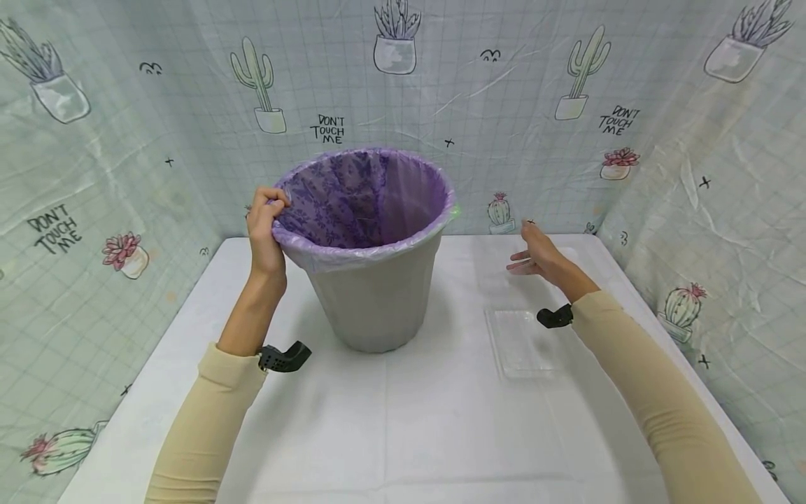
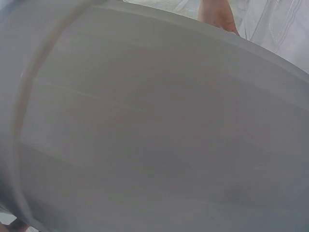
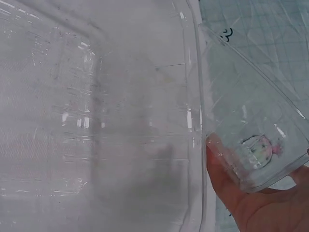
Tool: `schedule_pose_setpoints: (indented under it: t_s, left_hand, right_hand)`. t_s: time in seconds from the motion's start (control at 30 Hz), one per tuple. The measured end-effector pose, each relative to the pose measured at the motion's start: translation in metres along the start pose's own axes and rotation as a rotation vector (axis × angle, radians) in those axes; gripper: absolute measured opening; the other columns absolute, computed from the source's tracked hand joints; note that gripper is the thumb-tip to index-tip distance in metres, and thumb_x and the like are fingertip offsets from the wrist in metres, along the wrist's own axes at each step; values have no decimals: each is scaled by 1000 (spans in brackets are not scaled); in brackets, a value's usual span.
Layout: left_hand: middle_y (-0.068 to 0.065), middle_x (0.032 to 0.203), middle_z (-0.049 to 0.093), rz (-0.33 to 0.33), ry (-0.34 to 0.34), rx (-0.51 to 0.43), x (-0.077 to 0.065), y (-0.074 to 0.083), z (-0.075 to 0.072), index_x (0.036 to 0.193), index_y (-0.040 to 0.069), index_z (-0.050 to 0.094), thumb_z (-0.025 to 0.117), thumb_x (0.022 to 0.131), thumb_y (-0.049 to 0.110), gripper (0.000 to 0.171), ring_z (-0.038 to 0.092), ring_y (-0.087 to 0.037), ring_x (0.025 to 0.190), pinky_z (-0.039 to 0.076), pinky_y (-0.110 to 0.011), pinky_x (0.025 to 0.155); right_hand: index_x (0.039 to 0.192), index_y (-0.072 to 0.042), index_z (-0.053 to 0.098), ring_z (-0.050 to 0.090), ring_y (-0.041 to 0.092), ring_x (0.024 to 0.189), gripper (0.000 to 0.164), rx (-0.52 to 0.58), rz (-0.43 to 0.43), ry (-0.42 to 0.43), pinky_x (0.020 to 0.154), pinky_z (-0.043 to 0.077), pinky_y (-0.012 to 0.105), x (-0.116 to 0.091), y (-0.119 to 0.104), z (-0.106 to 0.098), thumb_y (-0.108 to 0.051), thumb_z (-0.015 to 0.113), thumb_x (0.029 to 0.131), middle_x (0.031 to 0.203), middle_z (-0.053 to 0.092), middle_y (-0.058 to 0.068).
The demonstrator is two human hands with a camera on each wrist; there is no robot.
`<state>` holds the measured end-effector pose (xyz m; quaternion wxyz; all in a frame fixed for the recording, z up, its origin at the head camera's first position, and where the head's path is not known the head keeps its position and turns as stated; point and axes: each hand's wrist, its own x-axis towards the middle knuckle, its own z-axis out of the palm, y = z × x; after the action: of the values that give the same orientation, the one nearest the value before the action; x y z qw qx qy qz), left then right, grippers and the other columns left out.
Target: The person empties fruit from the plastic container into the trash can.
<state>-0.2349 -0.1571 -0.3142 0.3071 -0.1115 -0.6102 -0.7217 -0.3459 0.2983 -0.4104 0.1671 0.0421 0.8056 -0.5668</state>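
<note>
At the left side of a grey trash can (image 1: 378, 308), my left hand (image 1: 266, 227) grips the rim, fingers curled over the edge of the purple trash bag (image 1: 359, 259) that lines it. The bag is folded outward around the rim. The can's grey wall (image 2: 159, 116) fills most of the left wrist view. Over the right part of the table, my right hand (image 1: 535, 255) pinches a clear plastic container (image 3: 246, 121) by its corner, as the right wrist view shows. Closer to that wrist camera, a clear plastic tray (image 3: 190, 87) lies flat; it is also seen in the head view.
A white cloth covers the table (image 1: 378, 420). Cactus-printed curtains (image 1: 491, 105) hang close behind it and along both sides. Each wrist wears a black camera mount (image 1: 283, 357).
</note>
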Motion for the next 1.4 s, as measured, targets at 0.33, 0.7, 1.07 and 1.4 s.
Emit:
schedule_pose_setpoints:
  t_s: [0.33,0.7,1.07,1.4]
  left_hand:
    - [4,89,50,-17,0,-8,0,-1,1,87,20,57,39,95,17,19,44,-14,84,35,-25,80]
    - [4,89,50,-1,-13,8,0,-2,2,88,19,56,40,96,18,18,44,-14,82,34,-25,79]
    - [4,91,49,-14,-8,4,-2,-1,0,89,17,56,40,96,17,18,44,-14,85,34,-25,81]
    - [4,91,49,-5,-11,1,-1,0,-1,89,19,56,39,96,18,18,44,-14,84,34,-25,81]
  right_hand:
    - [165,-10,-4,53,47,134,71,-134,137,42,97,57,50,5,3,1,-52,6,109,156,37,36]
    - [165,-9,-7,44,46,145,67,-151,94,45,104,53,52,7,4,-3,-46,7,110,164,23,34]
    - [164,-3,-6,36,45,149,63,-161,88,79,117,41,53,7,10,-7,-31,15,112,165,22,34]
    - [161,6,12,38,42,150,60,-163,82,130,120,37,52,14,17,-8,-22,31,112,162,31,32]
